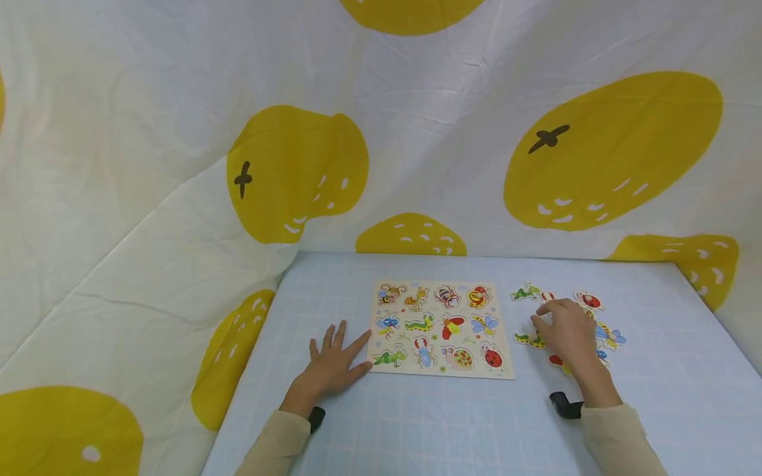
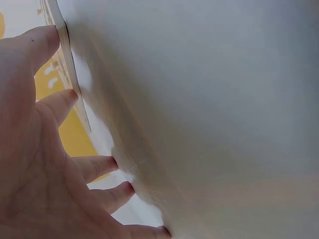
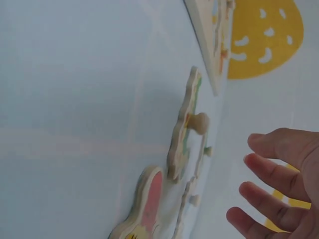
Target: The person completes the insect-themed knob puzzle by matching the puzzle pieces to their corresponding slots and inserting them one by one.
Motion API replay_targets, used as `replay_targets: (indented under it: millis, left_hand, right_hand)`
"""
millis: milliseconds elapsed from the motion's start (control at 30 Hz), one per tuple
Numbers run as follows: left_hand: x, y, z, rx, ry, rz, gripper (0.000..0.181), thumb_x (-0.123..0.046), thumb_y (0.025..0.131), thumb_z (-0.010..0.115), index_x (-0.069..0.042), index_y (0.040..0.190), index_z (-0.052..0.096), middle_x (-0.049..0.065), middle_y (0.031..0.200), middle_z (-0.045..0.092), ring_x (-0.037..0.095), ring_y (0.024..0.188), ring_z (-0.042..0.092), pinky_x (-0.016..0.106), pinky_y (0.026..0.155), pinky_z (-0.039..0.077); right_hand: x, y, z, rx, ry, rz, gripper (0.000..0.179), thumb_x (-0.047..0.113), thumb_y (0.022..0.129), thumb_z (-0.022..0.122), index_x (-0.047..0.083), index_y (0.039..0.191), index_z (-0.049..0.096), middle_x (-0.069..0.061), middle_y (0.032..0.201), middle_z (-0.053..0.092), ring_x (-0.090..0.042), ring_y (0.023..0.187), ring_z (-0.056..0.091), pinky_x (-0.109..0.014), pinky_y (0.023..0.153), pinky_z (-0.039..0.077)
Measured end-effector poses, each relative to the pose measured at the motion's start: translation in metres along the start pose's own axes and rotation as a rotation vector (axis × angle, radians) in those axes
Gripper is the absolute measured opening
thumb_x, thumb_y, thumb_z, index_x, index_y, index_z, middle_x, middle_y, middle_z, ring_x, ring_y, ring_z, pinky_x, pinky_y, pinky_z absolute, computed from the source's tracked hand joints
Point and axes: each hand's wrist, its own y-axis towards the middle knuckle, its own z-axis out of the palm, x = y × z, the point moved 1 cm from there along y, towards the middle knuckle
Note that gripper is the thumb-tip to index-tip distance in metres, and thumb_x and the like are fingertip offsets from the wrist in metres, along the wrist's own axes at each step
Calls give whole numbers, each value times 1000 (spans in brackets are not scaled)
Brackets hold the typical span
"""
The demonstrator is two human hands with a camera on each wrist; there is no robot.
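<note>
Taking the puzzle board (image 1: 437, 314) as the clock's centre, my left hand (image 1: 327, 370) lies between 8 and 9 o'clock, flat, with its fingers spread wide and gripping nothing. From the left wrist, I see what my head view hides: the undersides of my fingers, thumb and forefinger against the board's pale edge, the other tips resting on the tablecloth (image 1: 452, 423).

My right hand (image 1: 568, 334) is at the board's 3 o'clock, over the loose pieces, fingers loosely bent and apart from the thumb. From above I couldn't be sure of its grasp; the right wrist view shows the fingers holding nothing, clear of the pieces.

Around that hand, the grasshopper piece (image 1: 526, 291) sits at 10 o'clock, the ladybird piece (image 1: 589, 300) at 1, the dragonfly piece (image 1: 611, 336) at 3 and the caterpillar piece (image 1: 528, 340) near 9. Only the right wrist view brings out their thickness and a rounded wooden knob (image 3: 199, 123).

The board's print, plain only from my head, is pictures of little creatures, four across and three down.
</note>
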Motion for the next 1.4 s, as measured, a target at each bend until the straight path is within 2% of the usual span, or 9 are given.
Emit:
replay_targets:
  millis: [233,533,900,1200,1400]
  left_hand:
    - [1,0,-1,-5,-5,-1,69,-63,96,52,-43,157,28,17,166,7,45,149,1,75,108,2]
    - [0,-1,-3,-12,-7,20,68,-62,96,52,-40,157,30,19,165,9,46,149,3,76,107,4]
    - [-1,0,-4,0,-4,10,68,-61,96,53,-40,157,30,19,165,8,46,149,3,76,108,4]
    - [-1,-1,-4,3,-5,10,68,-60,96,54,-40,157,31,19,165,9,46,149,3,76,108,4]
    - [0,-1,-3,-11,1,29,67,-61,96,53,-40,157,32,19,165,10,46,149,5,76,107,6]
  right_hand:
    - [-23,-13,-3,13,-19,22,24,19,88,75,-3,99,71,-32,119,56,-53,113,45,-76,87,32]
    - [-40,-26,-12,40,-31,68,28,19,89,73,-5,103,69,-35,121,52,-55,110,42,-74,83,33]
    - [-63,-37,-17,62,-50,128,29,19,89,74,-5,103,68,-38,121,48,-56,111,39,-74,80,35]
    - [-78,-41,-20,97,-77,213,32,20,88,74,-6,105,68,-38,116,50,-57,104,42,-73,78,35]
    - [-82,-42,-22,123,-101,277,34,19,87,75,-7,107,66,-39,116,49,-58,105,43,-75,80,34]
